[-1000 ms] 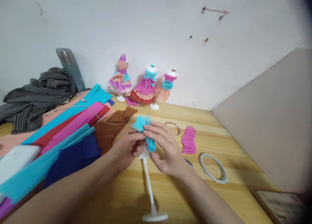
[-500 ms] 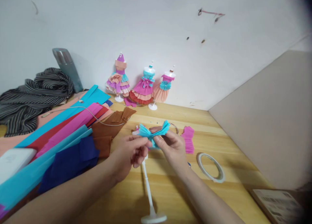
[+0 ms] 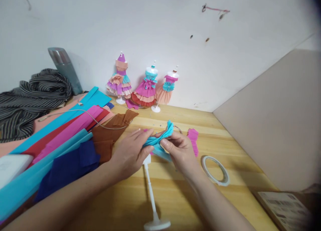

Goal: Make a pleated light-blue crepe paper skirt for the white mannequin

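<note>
Between my hands is a gathered piece of turquoise crepe paper (image 3: 159, 137), pinched in at the middle. My left hand (image 3: 132, 150) closes over its left end, thumb below and fingers on top. With thumb and fingers, my right hand (image 3: 177, 147) pinches the paper near its centre, and the pleated right end fans upward. Below them a white mannequin stand (image 3: 151, 194) rises from a round base. Its upper part is mostly hidden behind my hands, with a bit of pink and a turquoise strip (image 3: 162, 153) showing there.
Three small mannequins in paper dresses (image 3: 146, 90) stand by the wall. Folded crepe paper sheets (image 3: 62, 134), a striped cloth (image 3: 37, 97) and a bottle (image 3: 65, 70) are on the left. On the right lie a tape roll (image 3: 215, 170), pleated pink paper (image 3: 193, 141) and a cardboard box (image 3: 283, 207).
My left hand has turned over and closed around the paper's left end, which was fanned out before. The right hand keeps its pinch. The view has shifted slightly.
</note>
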Demonstrator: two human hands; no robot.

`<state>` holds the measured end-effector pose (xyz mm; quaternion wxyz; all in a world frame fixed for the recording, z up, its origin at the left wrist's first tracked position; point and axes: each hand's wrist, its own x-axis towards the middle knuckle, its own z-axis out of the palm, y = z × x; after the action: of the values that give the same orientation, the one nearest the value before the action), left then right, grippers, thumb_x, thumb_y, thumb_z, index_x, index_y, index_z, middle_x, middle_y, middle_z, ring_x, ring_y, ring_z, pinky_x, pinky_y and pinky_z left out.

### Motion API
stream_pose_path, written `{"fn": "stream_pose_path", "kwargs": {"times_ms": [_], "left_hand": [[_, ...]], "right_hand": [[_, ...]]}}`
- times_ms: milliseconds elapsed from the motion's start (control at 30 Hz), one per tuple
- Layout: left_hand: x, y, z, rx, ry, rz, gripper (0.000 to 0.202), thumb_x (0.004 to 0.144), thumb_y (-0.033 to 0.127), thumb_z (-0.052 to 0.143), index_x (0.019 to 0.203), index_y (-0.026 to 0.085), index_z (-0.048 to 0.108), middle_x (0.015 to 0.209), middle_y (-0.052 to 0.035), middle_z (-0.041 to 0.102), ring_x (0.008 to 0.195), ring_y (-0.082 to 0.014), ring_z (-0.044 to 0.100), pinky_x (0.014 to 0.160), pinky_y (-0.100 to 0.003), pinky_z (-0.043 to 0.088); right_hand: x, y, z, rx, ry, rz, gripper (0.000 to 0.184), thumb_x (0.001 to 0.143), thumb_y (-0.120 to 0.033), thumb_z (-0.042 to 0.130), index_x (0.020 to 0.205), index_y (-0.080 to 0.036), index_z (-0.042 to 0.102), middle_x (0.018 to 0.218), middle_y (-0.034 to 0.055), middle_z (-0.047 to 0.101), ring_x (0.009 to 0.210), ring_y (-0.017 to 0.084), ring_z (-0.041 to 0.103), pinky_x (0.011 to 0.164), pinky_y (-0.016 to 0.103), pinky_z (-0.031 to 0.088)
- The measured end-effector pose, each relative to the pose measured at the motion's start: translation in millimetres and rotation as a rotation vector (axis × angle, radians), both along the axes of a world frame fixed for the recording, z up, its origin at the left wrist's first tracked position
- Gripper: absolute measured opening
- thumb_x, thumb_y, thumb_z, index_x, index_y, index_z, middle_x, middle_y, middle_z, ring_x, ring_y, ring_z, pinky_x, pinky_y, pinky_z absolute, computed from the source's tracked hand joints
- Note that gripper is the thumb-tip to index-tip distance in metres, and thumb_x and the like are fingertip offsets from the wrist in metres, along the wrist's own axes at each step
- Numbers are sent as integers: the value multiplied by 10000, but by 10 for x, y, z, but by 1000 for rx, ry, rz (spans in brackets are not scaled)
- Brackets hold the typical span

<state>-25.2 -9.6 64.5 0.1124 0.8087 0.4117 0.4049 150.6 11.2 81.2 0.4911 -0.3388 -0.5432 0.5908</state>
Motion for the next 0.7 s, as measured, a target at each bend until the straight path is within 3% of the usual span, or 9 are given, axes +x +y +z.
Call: {"fn": "stream_pose_path", "kwargs": {"times_ms": [300,433,600,700], "left_hand": [[56,-104,213,-347,-167,-25,341,901,300,450,1171,139,581,1163,-107,682,1046,-230,639,889,-342,496],[66,-129,266,-335,-156,-75,373,902,278,422,1217,107,528,1200,-141,645,1110,-245,593,943,-376,456],[57,-141,331,-290,-92,-118,236,913,251,373,990,176,583,987,-86,667,991,-225,595,907,-366,441],[53,-155,367,-280,-63,-107,198,896,256,394,960,177,565,929,-75,643,899,-218,579,820,-345,447]], "right_hand": [[-1,-77,150,233,-190,-77,122,745,-309,739,850,-247,750,829,27,741,793,187,663,744,307,511],[-18,-74,170,287,-214,-73,93,754,-307,728,828,-260,756,779,15,699,757,172,621,717,296,493],[-10,-98,258,306,-242,-37,101,757,-354,729,795,-268,767,777,25,671,784,184,593,744,321,476],[-6,-125,306,331,-241,-19,93,760,-350,730,821,-292,771,803,21,684,797,184,596,781,335,466]]}}
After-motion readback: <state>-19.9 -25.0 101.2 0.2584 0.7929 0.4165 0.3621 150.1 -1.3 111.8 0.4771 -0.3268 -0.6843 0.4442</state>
